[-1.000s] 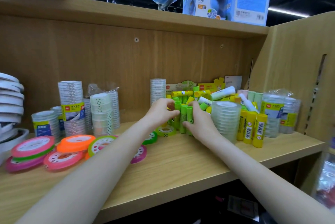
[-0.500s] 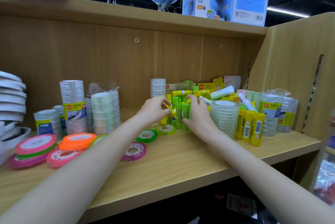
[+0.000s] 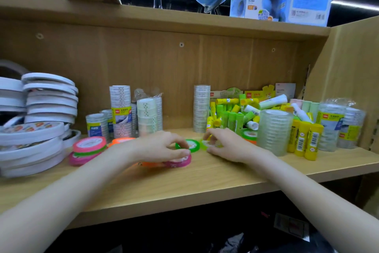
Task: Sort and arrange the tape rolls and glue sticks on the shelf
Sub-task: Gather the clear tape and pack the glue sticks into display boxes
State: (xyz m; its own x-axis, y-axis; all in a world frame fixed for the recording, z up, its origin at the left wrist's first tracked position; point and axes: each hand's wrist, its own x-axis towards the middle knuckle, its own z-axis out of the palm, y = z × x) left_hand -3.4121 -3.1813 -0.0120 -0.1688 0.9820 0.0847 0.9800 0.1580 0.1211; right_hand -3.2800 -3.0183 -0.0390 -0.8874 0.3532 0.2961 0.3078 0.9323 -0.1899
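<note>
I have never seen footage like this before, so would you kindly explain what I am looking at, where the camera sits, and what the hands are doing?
There is no machine here: a person wears one wide-angle camera on the head, looking forward and down, so both bare forearms reach in from below. The wooden shelf holds white tape rolls stacked at the left, clear tape stacks, and a pile of green and yellow glue sticks at the back. The left hand curls over flat coloured rolls, with a pink tape roll under its fingers. The right hand is on a light green tape roll, but blur hides the exact grip. A darker green tape roll lies between them.
</note>
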